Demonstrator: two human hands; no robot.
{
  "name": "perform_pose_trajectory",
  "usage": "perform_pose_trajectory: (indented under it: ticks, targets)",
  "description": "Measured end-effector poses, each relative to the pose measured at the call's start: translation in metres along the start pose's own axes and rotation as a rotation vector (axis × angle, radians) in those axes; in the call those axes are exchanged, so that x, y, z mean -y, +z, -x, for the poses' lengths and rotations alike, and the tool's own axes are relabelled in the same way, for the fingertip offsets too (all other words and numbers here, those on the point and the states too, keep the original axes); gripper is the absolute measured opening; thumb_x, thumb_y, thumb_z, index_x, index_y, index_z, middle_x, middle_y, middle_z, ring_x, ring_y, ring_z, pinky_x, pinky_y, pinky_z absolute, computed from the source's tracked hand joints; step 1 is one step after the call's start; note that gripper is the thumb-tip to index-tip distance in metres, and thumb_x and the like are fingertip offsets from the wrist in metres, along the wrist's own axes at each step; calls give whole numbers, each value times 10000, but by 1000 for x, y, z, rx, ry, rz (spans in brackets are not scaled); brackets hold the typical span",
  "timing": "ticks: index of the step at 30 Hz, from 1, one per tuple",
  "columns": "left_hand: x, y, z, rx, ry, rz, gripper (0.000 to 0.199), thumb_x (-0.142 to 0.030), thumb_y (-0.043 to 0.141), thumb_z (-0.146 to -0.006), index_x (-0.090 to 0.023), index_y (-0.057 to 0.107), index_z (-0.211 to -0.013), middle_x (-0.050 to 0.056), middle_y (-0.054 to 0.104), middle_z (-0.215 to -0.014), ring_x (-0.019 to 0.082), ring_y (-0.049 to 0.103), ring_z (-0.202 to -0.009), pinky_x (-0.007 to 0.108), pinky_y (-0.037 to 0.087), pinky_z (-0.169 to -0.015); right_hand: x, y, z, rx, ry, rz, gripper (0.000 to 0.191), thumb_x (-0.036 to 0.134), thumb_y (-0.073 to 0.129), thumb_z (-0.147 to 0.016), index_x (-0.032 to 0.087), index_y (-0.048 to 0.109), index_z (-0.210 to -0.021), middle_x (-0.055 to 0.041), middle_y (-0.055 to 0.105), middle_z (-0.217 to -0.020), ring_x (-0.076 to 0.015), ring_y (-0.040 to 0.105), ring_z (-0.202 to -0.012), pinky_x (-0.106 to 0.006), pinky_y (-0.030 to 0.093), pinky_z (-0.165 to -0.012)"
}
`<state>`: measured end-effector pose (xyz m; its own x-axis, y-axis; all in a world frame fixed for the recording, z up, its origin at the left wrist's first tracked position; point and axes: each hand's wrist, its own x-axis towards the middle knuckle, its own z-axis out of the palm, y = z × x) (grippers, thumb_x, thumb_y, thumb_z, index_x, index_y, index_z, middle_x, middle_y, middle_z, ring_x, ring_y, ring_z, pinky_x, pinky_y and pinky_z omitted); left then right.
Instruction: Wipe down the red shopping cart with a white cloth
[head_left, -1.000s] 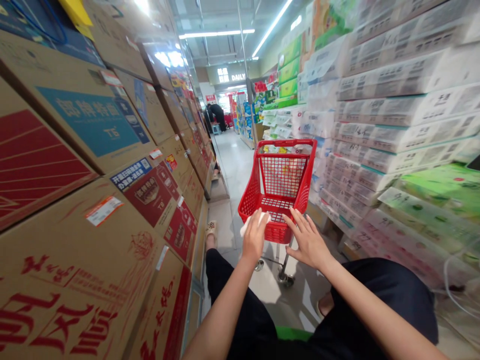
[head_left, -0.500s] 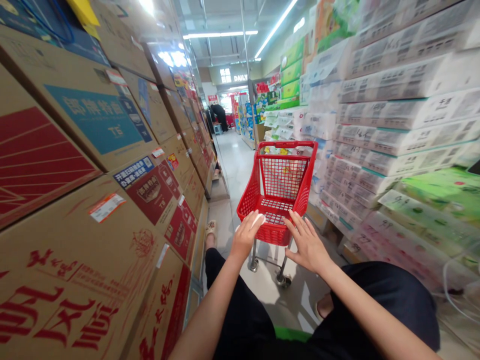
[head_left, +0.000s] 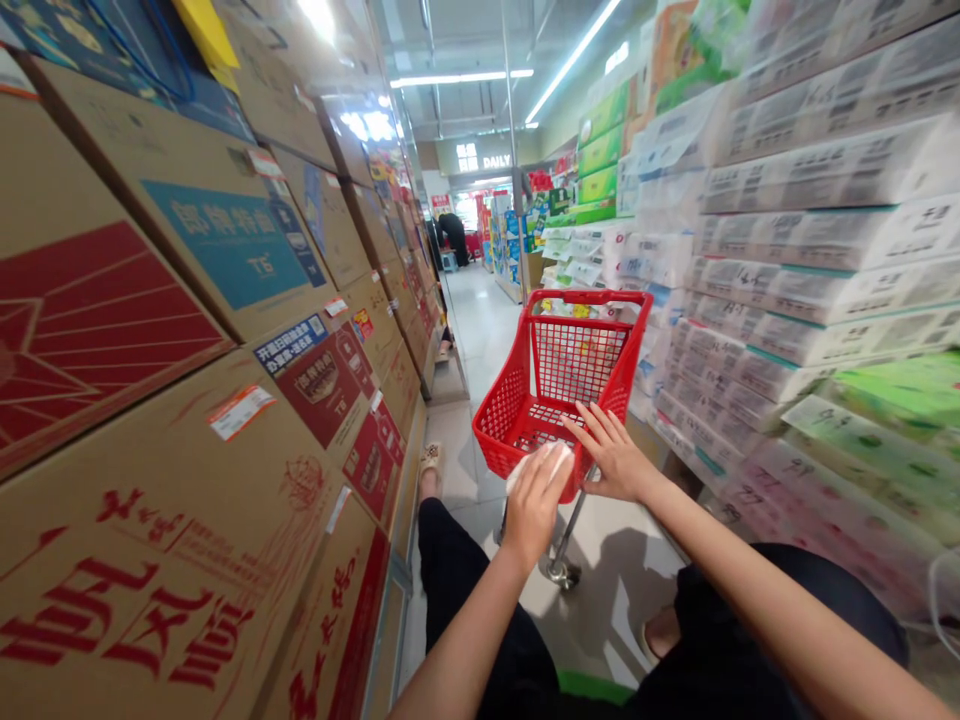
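A small red plastic shopping cart (head_left: 504,422) on metal legs stands between my knees, its basket empty. My left hand (head_left: 531,510) presses a white wipe (head_left: 553,458), perhaps a tissue or cloth, against the near end of the basket, fingers laid over it. My right hand (head_left: 616,458) is at the near right corner of the basket, fingers spread and holding nothing; it appears to touch the rim. Part of the near wall is hidden behind my hands.
Stacked cardboard cartons (head_left: 315,390) line the left side. Plastic-wrapped paper packs (head_left: 795,235) are piled high on the right. Farther along the aisle floor (head_left: 476,320), a person in dark clothes (head_left: 453,238) bends over near a stool. A metal pole (head_left: 516,150) rises beyond the cart.
My left hand has slid right along the near end of the basket with the white wipe, close to my right hand. The cart has turned slightly. My right hand stays at its corner.
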<state>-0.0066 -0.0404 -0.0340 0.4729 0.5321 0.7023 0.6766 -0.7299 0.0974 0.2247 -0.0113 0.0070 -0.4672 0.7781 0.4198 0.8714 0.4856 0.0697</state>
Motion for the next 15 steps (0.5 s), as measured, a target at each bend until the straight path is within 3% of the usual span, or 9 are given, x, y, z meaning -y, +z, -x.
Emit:
perform_pose_trajectory:
  ticks: [4,7,9,12,15]
  targets:
    - [25,-8,1,76,110,-32,566,-134,438,-1025,-300,378,-1562,28,432,-1594,214,336,-1511,457,384,-1226,-1,8,4,-6,7,5,1099,457,691,-741,263,92,-1642,-95,89,-1715,-347,54,-1563,-563,118,-1234]
    - [56,-16,3,12,3,-78,551,-111,446,-1011,-295,436,-1530,47,454,-1579,233,354,-1503,496,375,-1227,4,6,3,-9,5,5,1079,469,693,-735,255,142,-1637,-107,146,-1704,-352,60,-1561,-557,109,-1237]
    - [63,-17,4,-63,-106,-91,545,-90,433,-1005,-282,461,-1514,62,475,-1564,242,362,-1499,512,389,-1216,10,5,0,-11,20,4,1069,485,701,-726,242,186,-1631,-122,173,-1696,-360,58,-1560,-552,107,-1238]
    - [45,-7,2,-97,-170,-54,543,-88,405,-1013,-275,449,-1522,64,469,-1568,244,363,-1499,517,397,-1209,20,6,-5,-13,55,-7,1079,529,722,-708,221,233,-1620,-143,191,-1688,-366,61,-1559,-542,102,-1241]
    - [8,6,-2,-47,-64,14,566,-98,391,-1021,-272,383,-1559,60,452,-1579,237,361,-1500,528,376,-1224,25,8,-6,-16,77,-15,1127,592,738,-685,202,240,-1618,-157,194,-1686,-371,79,-1555,-540,89,-1243]
